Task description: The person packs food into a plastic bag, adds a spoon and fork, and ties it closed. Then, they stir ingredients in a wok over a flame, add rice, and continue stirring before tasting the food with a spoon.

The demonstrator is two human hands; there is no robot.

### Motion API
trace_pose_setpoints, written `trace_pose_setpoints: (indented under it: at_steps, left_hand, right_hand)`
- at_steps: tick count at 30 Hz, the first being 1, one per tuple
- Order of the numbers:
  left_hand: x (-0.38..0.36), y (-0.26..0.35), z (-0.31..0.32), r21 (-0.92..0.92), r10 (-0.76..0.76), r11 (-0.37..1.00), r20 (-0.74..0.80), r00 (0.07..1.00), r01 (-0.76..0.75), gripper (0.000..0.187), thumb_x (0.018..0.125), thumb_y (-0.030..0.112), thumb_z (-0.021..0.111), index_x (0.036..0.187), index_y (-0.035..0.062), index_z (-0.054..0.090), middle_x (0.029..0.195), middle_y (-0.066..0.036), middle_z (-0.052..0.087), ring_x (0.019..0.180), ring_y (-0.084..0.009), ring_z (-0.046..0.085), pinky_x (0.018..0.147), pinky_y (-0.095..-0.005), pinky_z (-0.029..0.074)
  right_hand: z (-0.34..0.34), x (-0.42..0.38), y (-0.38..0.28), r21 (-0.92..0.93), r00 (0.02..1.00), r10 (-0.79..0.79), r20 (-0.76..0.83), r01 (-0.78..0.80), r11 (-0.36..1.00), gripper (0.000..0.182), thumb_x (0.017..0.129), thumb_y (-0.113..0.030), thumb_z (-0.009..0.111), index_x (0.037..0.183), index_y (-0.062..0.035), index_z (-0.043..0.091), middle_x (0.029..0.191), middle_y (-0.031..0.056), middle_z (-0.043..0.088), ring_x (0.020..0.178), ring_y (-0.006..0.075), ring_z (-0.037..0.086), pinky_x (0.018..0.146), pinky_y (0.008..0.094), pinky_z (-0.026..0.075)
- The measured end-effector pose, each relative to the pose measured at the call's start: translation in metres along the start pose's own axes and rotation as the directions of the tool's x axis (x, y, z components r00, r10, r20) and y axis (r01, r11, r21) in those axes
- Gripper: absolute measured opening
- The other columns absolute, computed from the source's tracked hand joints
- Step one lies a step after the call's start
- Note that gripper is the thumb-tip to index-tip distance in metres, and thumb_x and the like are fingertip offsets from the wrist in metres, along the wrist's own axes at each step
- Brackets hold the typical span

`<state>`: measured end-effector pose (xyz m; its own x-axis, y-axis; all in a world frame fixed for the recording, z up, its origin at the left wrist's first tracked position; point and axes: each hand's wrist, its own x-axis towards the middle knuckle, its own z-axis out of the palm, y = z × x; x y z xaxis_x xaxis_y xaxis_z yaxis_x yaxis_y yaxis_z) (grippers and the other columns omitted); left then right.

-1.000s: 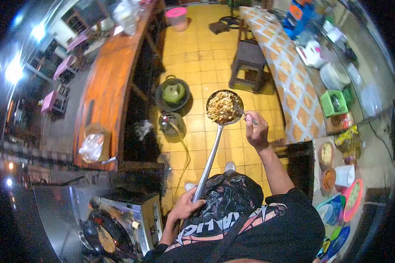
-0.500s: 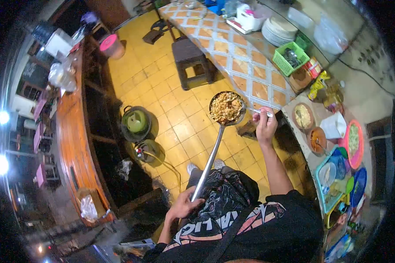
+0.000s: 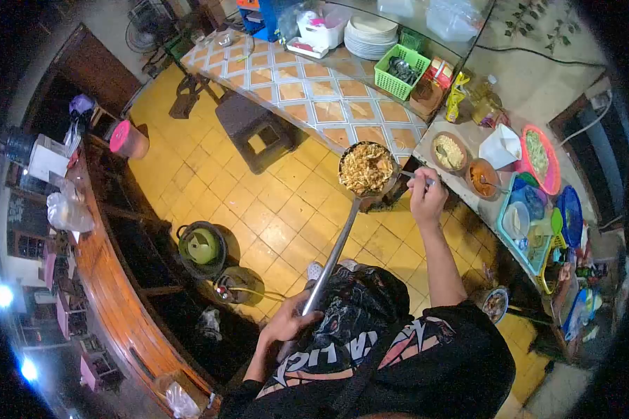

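Note:
My left hand [image 3: 286, 325] is wrapped round the end of a long metal handle in front of my body. That handle belongs to a wok [image 3: 360, 195], dark at the rim and held out over the floor. Browned fried food in small pieces [image 3: 365, 167], rice or noodles by its look, fills it. At the wok's right side, my right hand [image 3: 427, 199] pinches the thin metal handle of a utensil [image 3: 407, 174] that reaches toward the food. The utensil's far end is hidden.
A tiled counter [image 3: 297, 91] bears stacked plates [image 3: 370, 40] and a green basket [image 3: 401, 71]. On the right stand bowls [image 3: 449, 151], a pink tray [image 3: 539, 159] and a blue tray [image 3: 530, 223]. A stool [image 3: 255, 133], green gas cylinder [image 3: 203, 246] and wooden counter [image 3: 112, 279] are around the yellow floor.
My view has turned to the right, so the surroundings shift left. The wok now overlaps the tiled counter's edge, with both hands still holding on.

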<state>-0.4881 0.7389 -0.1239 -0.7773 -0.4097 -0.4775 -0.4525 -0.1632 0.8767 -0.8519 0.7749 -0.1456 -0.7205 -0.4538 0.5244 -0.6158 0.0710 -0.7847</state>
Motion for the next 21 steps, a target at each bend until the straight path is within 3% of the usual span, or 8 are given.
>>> trace_pose_setpoints:
  at_steps: [2,4,6,7,9,10,13,21]
  left_hand:
    - [0.003,0.003,-0.009,0.056,0.048,0.997,0.026,0.999,-0.049,0.046,0.076,0.017,0.063,0.116,-0.0011,0.049,0.094,-0.011,0.059,0.088,-0.0175,0.053,0.083,-0.0295,0.041]
    - [0.005,0.004,-0.016,-0.012,-0.043,0.999,0.081,0.996,0.044,0.049,0.075,0.018,0.063,0.118,-0.0011,0.048,0.097,-0.012,0.059,0.09,-0.0185,0.052,0.084,-0.0296,0.04]
    - [0.009,0.002,-0.024,0.057,-0.056,0.997,0.125,0.991,0.049,0.05,0.074,0.016,0.063,0.119,-0.0009,0.047,0.098,-0.012,0.059,0.09,-0.0182,0.052,0.084,-0.0296,0.04]
    - [0.01,0.001,-0.028,0.12,-0.075,0.991,0.152,0.985,0.057,0.052,0.074,0.014,0.063,0.12,-0.0008,0.047,0.099,-0.012,0.058,0.09,-0.0179,0.052,0.084,-0.0295,0.04]
    - [0.007,0.008,-0.032,0.089,-0.059,0.995,0.162,0.985,0.045,0.051,0.073,0.012,0.063,0.12,-0.0009,0.047,0.099,-0.012,0.058,0.09,-0.0177,0.051,0.084,-0.0298,0.04]
    - [0.006,0.01,-0.032,0.049,-0.05,0.998,0.163,0.985,0.042,0.05,0.073,0.01,0.063,0.119,-0.0009,0.047,0.099,-0.011,0.058,0.09,-0.0176,0.051,0.084,-0.0301,0.04]
    - [0.003,0.0,-0.036,-0.071,0.002,0.997,0.171,0.985,0.01,0.049,0.073,0.007,0.062,0.12,-0.0005,0.047,0.099,-0.01,0.057,0.09,-0.0176,0.05,0.085,-0.0306,0.039]
    - [0.0,0.008,-0.043,0.009,-0.011,1.0,0.208,0.978,0.009,0.049,0.076,0.009,0.061,0.121,-0.0022,0.045,0.101,-0.012,0.057,0.095,-0.0168,0.05,0.085,-0.0293,0.039]
  right_hand:
    - [-0.001,-0.002,-0.007,-0.049,0.999,-0.038,-0.018,0.037,0.998,0.014,0.088,-0.012,0.048,0.087,0.0011,0.052,0.058,0.0067,0.056,0.049,0.0114,0.051,0.048,0.025,0.043]
    - [-0.002,-0.006,-0.009,-0.102,0.997,-0.071,-0.032,0.068,0.992,0.014,0.088,-0.012,0.049,0.087,0.0014,0.052,0.058,0.0072,0.056,0.049,0.0116,0.052,0.048,0.0251,0.043]
    - [0.0,-0.007,-0.006,0.235,0.967,0.234,-0.099,-0.206,0.95,0.014,0.088,-0.013,0.048,0.085,0.0005,0.051,0.058,0.0067,0.054,0.049,0.0123,0.05,0.047,0.0253,0.042]
    - [-0.002,-0.008,-0.006,0.234,0.966,0.233,-0.112,-0.203,0.951,0.014,0.088,-0.013,0.048,0.085,0.0005,0.051,0.058,0.0067,0.054,0.049,0.0123,0.05,0.047,0.0253,0.042]
    - [-0.006,-0.007,-0.008,0.544,0.891,0.439,-0.113,-0.314,0.778,0.015,0.088,-0.015,0.047,0.084,-0.0006,0.051,0.058,0.0062,0.052,0.048,0.0126,0.048,0.046,0.025,0.04]
    - [-0.011,-0.006,-0.015,0.578,0.863,0.498,-0.089,-0.363,0.731,0.017,0.089,-0.016,0.046,0.083,-0.0012,0.051,0.058,0.0056,0.051,0.049,0.0122,0.046,0.046,0.0244,0.039]
    - [-0.016,-0.005,-0.023,0.547,0.864,0.485,-0.136,-0.342,0.764,0.017,0.088,-0.017,0.045,0.083,-0.0009,0.05,0.059,0.0059,0.051,0.049,0.0122,0.047,0.047,0.0243,0.038]
    - [-0.011,-0.03,-0.014,0.269,0.964,0.255,-0.076,-0.226,0.936,0.017,0.091,-0.017,0.048,0.088,-0.0015,0.053,0.064,0.0024,0.054,0.057,0.0083,0.05,0.053,0.0226,0.042]
